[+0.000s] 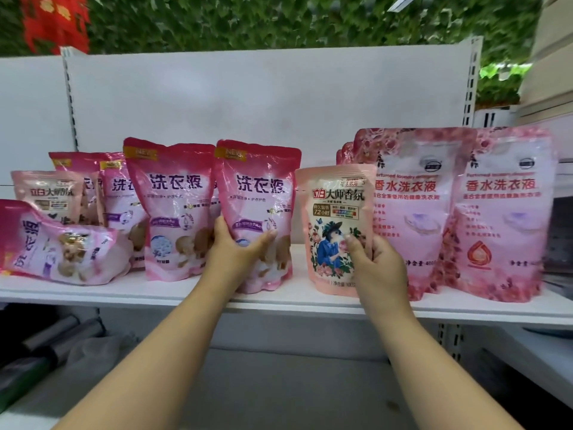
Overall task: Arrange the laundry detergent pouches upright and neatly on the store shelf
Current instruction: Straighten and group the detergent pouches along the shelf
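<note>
The left hand (240,243) is gripping a glossy magenta detergent pouch (257,212) standing at the white shelf (186,291) front, while the right hand (376,262) is pinching a smaller peach floral pouch (333,228) beside it. Straightening appears underway. Next, the soft toppled pouch (62,243) at left likely needs standing upright.

You can read 洗衣液 on the magenta pouch (257,212); right of it, 大师香氛 on the peach pouch (335,228); further right, 香水洗衣液 on the rose pouch (412,209).
</note>
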